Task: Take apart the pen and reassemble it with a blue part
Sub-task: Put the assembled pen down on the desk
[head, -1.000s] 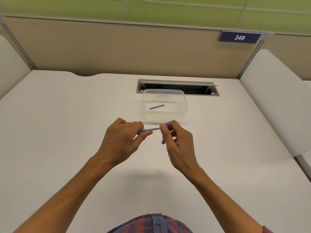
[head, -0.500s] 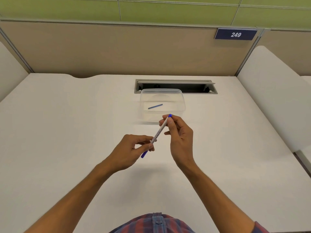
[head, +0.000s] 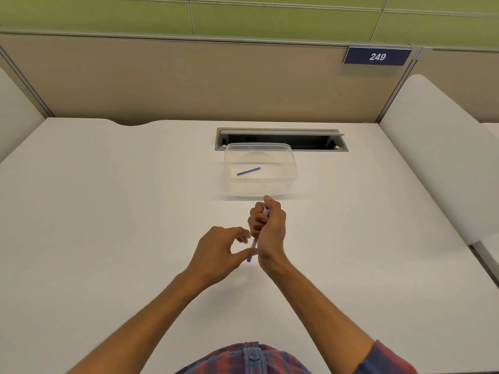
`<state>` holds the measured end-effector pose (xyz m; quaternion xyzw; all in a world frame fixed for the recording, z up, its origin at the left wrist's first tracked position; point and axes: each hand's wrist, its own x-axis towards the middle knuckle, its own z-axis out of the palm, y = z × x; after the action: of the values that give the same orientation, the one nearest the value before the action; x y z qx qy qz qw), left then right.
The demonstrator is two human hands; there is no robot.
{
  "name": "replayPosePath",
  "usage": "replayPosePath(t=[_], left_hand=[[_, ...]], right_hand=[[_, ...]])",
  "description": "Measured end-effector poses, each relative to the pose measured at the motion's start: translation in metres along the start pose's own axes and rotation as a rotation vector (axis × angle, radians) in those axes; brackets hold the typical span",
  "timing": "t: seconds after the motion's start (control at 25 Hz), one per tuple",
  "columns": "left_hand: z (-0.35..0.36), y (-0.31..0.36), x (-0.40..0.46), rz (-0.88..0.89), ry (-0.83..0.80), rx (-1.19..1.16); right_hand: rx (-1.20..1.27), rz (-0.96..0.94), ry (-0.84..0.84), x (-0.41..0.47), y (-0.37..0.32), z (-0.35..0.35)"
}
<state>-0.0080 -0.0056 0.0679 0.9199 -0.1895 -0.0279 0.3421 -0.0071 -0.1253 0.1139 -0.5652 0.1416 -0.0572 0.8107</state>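
My right hand [head: 270, 228] is wrapped around a thin white pen [head: 254, 242] with blue ends, holding it nearly upright over the middle of the table. Its blue top pokes out above my fingers and its blue lower tip shows below my palm. My left hand [head: 218, 255] pinches that lower tip between thumb and forefinger. A short blue rod [head: 248, 171] lies alone inside a clear plastic box [head: 290, 174] just beyond my hands.
The white table [head: 108, 211] is bordered by beige partition walls. A grey cable slot [head: 280, 137] sits open behind the box. White side panels rise at the left and right edges.
The pen has swung from level to nearly upright. My right hand has closed round its barrel, and my left hand has slid down to the lower blue tip.
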Motion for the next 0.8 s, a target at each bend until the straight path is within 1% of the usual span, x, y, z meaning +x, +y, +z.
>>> replayPosePath(t=[0.04,0.08,0.16,0.28,0.36,0.44,0.68,0.8], left_hand=[[0.004,-0.010,-0.002,0.029,-0.011,0.146],[0.008,-0.022,-0.004,0.045,-0.016,0.243],[0.017,-0.049,-0.008,0.014,-0.017,0.342],[0.027,-0.084,-0.014,-0.092,-0.039,0.434],[0.033,-0.100,-0.019,-0.155,-0.045,0.448],[0.038,-0.110,-0.025,-0.178,-0.053,0.437],[0.043,-0.116,-0.027,-0.168,-0.006,0.432],[0.046,-0.119,-0.027,-0.158,0.020,0.426]], right_hand=[[-0.033,-0.029,0.005,0.005,0.004,-0.003],[-0.071,-0.064,0.009,0.010,0.010,-0.006],[-0.125,-0.112,0.017,0.018,0.019,-0.013],[-0.125,-0.142,0.023,0.029,0.029,-0.019],[-0.131,-0.173,0.016,0.035,0.034,-0.021],[-0.164,-0.184,0.005,0.039,0.040,-0.022],[-0.273,-0.215,-0.016,0.044,0.056,-0.024],[-0.341,-0.226,0.018,0.048,0.058,-0.022]])
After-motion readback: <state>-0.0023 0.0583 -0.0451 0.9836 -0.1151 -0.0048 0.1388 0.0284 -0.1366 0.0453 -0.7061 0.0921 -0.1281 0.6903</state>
